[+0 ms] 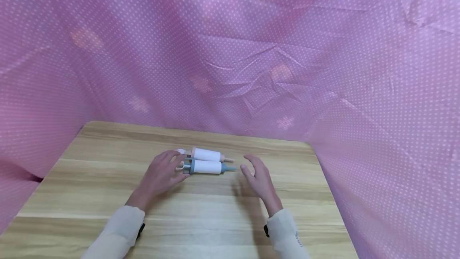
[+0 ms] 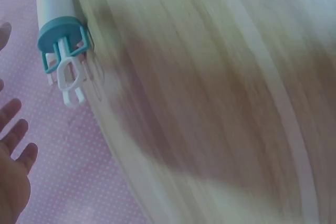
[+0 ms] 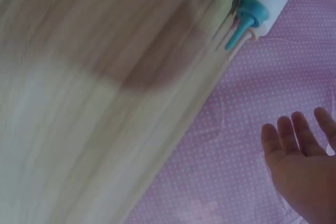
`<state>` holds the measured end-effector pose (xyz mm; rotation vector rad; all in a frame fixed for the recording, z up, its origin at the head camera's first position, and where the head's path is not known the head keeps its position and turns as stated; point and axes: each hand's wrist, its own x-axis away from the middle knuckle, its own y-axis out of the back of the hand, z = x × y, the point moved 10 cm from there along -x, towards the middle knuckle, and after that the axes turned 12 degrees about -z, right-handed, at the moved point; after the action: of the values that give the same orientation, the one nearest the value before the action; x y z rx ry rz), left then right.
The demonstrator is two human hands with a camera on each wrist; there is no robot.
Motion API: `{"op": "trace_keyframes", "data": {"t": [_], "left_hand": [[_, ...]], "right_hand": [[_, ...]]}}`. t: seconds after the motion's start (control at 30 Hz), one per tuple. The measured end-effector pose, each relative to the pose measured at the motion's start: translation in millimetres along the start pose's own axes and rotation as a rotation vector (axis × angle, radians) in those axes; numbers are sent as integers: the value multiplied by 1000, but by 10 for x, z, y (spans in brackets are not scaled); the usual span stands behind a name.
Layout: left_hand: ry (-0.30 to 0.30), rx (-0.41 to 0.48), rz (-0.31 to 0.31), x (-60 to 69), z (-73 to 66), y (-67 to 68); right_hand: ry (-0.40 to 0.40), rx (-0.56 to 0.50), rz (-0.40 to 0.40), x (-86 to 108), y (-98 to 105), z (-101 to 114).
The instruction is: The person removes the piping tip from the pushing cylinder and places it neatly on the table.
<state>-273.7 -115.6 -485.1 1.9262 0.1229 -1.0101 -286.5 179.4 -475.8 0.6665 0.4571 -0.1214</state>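
Above the desk (image 1: 194, 219), the right grip (image 1: 261, 181) is hovering released at four o'clock from the teal-ended syringe (image 1: 206, 167), while the left grip (image 1: 161, 175), fingers spread and grasping nothing, is hanging near its plunger (image 2: 63, 49) at nine. The syringe is lying on its side, its nozzle (image 3: 241, 33) pointing to three; it is probably going to feel light, stiff and inclined to roll, so the white barrel (image 1: 208, 167) is offering the surest hold. Just beyond, at twelve, the pink-ended syringe (image 1: 207, 154) is lying alongside. The left wrist view is showing the plunger's looped shape, which is appearing too small in the head view. Farthest, dotted pink cloth (image 1: 230, 103) is hanging.
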Motion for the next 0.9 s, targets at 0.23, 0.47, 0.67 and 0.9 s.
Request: {"op": "trace_keyframes", "data": {"t": [0.23, 0.47, 0.67, 0.9], "left_hand": [[-27, 41, -10, -19, -22, -144], [8, 18, 31, 1, 47, -248], [25, 15, 71, 27, 71, -303], [73, 28, 132, 51, 124, -411]], "right_hand": [[-37, -157, -41, 32, -206, -26], [-142, -201, 21, 79, -454, -116], [-246, -213, 79, 116, -542, -245], [-307, -191, 178, 128, -699, -288]]}}
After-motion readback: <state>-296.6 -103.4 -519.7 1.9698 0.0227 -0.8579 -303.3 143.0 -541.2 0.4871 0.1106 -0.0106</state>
